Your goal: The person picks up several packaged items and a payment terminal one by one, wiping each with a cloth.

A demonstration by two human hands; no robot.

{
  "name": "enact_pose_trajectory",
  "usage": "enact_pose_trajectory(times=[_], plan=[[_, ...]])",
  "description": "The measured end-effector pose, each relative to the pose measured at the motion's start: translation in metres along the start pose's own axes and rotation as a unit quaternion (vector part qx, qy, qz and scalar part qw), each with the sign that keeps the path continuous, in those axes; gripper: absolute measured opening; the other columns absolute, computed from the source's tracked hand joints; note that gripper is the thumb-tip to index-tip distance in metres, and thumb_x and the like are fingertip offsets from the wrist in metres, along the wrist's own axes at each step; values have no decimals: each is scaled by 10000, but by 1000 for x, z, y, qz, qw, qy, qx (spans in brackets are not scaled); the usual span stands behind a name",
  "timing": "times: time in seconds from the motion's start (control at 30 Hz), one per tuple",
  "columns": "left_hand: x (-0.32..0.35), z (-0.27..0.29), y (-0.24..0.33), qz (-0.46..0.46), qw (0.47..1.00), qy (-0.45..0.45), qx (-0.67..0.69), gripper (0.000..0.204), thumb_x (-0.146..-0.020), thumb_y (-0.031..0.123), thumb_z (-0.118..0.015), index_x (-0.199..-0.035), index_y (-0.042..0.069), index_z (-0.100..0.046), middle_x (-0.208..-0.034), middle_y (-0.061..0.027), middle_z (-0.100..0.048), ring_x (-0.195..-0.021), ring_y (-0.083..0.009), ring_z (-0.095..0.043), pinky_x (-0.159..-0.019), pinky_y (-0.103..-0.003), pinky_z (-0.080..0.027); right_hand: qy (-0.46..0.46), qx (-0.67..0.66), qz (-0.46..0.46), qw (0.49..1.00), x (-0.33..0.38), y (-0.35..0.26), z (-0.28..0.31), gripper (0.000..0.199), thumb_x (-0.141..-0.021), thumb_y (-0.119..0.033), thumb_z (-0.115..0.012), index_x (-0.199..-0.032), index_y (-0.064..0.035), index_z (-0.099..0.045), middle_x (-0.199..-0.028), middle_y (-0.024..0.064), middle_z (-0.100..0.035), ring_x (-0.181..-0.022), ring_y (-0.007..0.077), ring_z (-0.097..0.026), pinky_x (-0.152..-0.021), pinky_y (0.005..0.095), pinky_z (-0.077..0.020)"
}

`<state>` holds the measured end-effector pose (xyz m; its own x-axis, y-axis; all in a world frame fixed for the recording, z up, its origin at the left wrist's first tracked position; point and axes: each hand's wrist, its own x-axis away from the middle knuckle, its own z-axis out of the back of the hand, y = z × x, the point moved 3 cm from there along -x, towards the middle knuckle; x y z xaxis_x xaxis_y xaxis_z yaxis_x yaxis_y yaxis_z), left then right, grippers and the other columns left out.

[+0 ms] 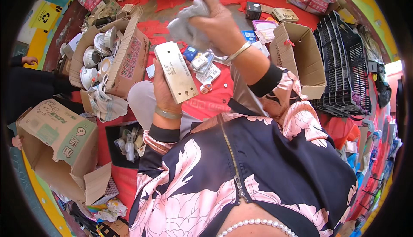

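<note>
My left hand (162, 89) is closed around the side of a flat, off-white rectangular metal box (176, 71), with small holes at its ends and print on its face. It is held up tilted in front of my knees. Above and to the right, my right hand (221, 24) grips a crumpled grey cloth (188, 25), which is apart from the box. Beyond the box, small boxed and bagged items lie on the red ground cover, among them a white packaged device (208, 72).
At left stands a carton (131, 60) of round white lamp fittings (91, 58). An open carton (56, 127) and a black bin (112, 148) are nearer. An open carton (316, 49) and black plastic crate (344, 65) stand at right. Another person's dark sleeve (36, 86) shows at far left.
</note>
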<state>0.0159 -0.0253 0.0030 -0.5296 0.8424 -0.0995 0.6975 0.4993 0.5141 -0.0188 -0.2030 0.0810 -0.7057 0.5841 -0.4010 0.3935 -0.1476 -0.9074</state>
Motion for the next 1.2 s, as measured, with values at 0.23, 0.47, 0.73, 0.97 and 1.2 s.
enact_pose_trajectory(times=[0.23,0.47,0.73,0.97,1.2], plan=[[15,-20,3,-19,987,150,-57,502,-953,479,-343,-1289,113,-419,-1203,-81,-531,-1067,-234,-553,-883,-362,-477,-88,166,224,956,64,4,-70,346,-742,-239,-645,-1043,-71,-623,-1090,175,-590,-1053,359,-521,-903,420,-416],[11,6,20,-60,985,149,-58,516,-941,485,-371,-1259,86,-449,-1188,-120,-535,-1062,-232,-552,-891,-373,-469,-259,190,203,925,95,-1,-60,344,-859,-112,-533,-1202,-120,-557,-1311,156,-479,-1255,289,-421,-936,401,-361],[4,-24,29,-59,981,171,-75,537,-928,526,-352,-1206,92,-502,-1054,-81,-603,-932,-208,-592,-827,-338,-482,-293,136,338,884,122,-21,-48,239,-813,-93,-621,-1051,-104,-628,-1271,125,-520,-1171,320,-495,-878,416,-413],[6,-30,-1,-7,999,30,-22,467,-968,418,-337,-1287,87,-419,-1141,-80,-562,-987,-204,-584,-837,-332,-496,-142,218,363,895,41,-12,-33,236,-710,-72,-636,-943,-90,-670,-1004,112,-575,-979,288,-524,-840,384,-445],[39,-54,16,-86,966,-3,-242,699,-868,494,-518,-1340,12,-335,-1115,-129,-549,-950,-226,-591,-789,-344,-507,42,-249,-149,956,-23,51,39,223,-898,-172,-536,-1045,-27,-619,-966,100,-638,-867,205,-615,-768,320,-500]])
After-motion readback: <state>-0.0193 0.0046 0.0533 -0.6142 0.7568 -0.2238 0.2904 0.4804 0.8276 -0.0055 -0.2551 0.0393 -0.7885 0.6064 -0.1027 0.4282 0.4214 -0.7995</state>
